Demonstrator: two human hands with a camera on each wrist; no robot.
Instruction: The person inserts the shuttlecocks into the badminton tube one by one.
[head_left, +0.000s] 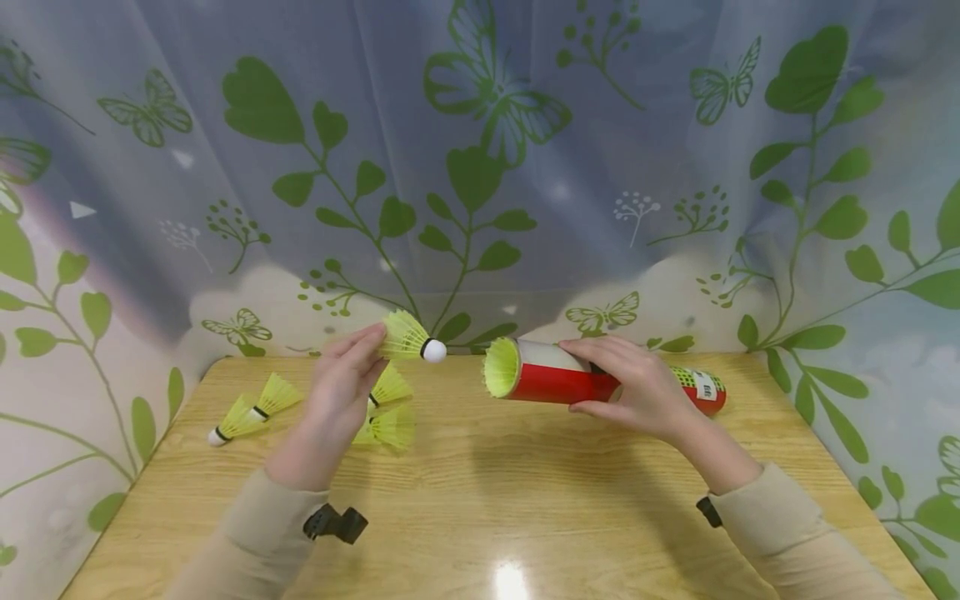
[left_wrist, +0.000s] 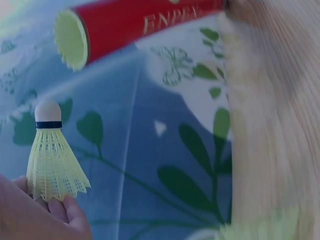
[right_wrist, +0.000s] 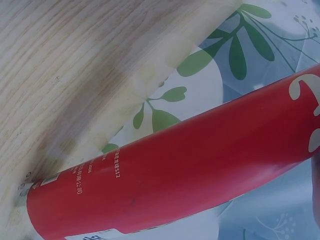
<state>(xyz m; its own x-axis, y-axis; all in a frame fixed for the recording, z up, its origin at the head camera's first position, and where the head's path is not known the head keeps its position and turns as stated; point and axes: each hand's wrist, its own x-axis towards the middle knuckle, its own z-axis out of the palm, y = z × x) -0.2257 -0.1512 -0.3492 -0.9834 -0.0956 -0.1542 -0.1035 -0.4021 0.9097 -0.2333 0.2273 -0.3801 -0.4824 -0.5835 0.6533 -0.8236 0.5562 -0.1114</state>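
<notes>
My left hand (head_left: 343, 375) pinches a yellow shuttlecock (head_left: 408, 337) by its skirt, with the white cork end toward the right. In the left wrist view the fingers hold the rim of that shuttlecock (left_wrist: 49, 160), cork up. My right hand (head_left: 633, 383) grips a red tube (head_left: 558, 383) around its middle. The tube's open end faces left, a short way from the cork, and a yellow shuttlecock skirt (head_left: 500, 368) shows in its mouth. Across the right wrist view runs the red tube (right_wrist: 165, 160), printed with small white lettering.
On the wooden table (head_left: 465, 500) two yellow shuttlecocks lie at the left, one of them a nested-looking shuttlecock (head_left: 234, 421). More shuttlecocks (head_left: 393, 425) lie just right of my left hand. A curtain (head_left: 525, 208) with leaves and butterflies hangs behind the table.
</notes>
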